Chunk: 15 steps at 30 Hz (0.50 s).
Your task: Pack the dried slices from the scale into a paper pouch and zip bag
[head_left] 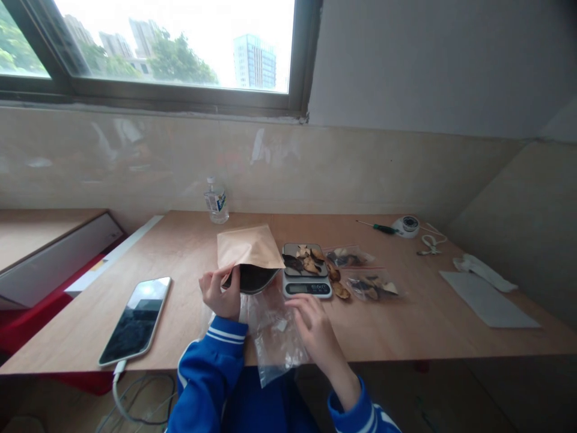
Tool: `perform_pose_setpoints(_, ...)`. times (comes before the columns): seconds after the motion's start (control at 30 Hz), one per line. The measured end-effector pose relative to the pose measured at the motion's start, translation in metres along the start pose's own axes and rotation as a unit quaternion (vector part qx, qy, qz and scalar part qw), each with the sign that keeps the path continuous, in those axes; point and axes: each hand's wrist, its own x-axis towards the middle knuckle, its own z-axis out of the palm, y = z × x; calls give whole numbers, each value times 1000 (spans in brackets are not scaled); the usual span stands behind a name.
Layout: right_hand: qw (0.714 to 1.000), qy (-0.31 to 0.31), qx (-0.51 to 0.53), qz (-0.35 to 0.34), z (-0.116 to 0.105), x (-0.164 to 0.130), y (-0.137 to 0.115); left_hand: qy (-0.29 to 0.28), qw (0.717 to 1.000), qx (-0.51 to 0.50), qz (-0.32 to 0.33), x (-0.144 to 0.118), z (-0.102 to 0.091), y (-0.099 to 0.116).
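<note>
My left hand (220, 294) grips the open mouth of a brown paper pouch (247, 248) lying on the wooden table (180, 252); dark contents show inside the opening. My right hand (315, 328) rests with fingers spread on a clear plastic bag (274, 337) that hangs over the table's front edge. Just beyond my right fingers stands a small digital scale (307, 287) with dried fruit slices (306, 261) piled on its platform. Both sleeves are blue with white stripes.
Two clear zip bags of dried slices (372, 285) lie right of the scale, with loose slices (339, 290) between. A phone (136, 319) on a cable lies left. A water bottle (216, 201), screwdriver (376, 227), tape roll (408, 225) and white sheet (487, 297) sit farther off.
</note>
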Motion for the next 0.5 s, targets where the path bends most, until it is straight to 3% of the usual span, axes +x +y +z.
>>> perform_pose_setpoints(0.07,999,46,-10,17,-10,-11,23,14,998,2,-66,24,2,13)
perform_pose_setpoints(0.13,995,90,-16,35,-18,-17,44,-5,993,-25,-116,54,9,26)
perform_pose_setpoints(0.3,982,169,24,83,-27,-22,69,-65,981,-110,-147,113,37,42)
perform_pose_setpoints(0.4,982,160,26,94,-26,-22,68,-104,980,-119,-120,111,45,41)
perform_pose_setpoints(0.5,986,136,12,93,-25,-23,64,-140,980,-100,-100,90,41,40)
